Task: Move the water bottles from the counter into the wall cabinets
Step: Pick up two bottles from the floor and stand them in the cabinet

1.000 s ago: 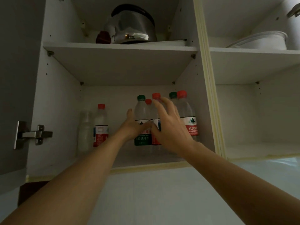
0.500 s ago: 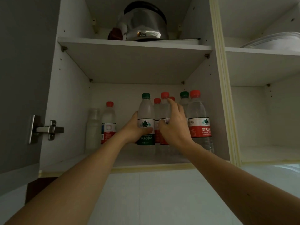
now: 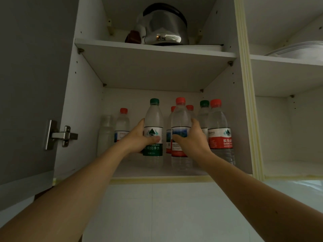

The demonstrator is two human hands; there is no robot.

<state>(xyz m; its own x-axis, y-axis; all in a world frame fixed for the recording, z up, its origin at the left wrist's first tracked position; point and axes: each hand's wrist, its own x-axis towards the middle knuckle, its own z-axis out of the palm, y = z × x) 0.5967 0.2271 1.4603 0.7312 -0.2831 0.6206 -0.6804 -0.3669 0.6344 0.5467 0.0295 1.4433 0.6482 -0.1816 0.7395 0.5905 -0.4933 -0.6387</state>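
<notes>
A second ago my fingers were spread open in front of the bottles; now my left hand (image 3: 139, 137) is wrapped round the green-cap bottle (image 3: 153, 131) and my right hand (image 3: 190, 138) round the red-cap bottle (image 3: 180, 131), both upright near the front of the lower shelf (image 3: 178, 172) of the left cabinet; I judge this pair is as good as stowed, though whether they rest fully on the shelf I cannot tell. Counting caps in here: five red, namely the held one, two just behind it, one at far right (image 3: 220, 130), one at left (image 3: 122, 124); two green, counting the one at back right (image 3: 204, 116); one pale capless bottle (image 3: 105, 131) at far left; eight bottles. Above sits one kettle (image 3: 164, 27).
</notes>
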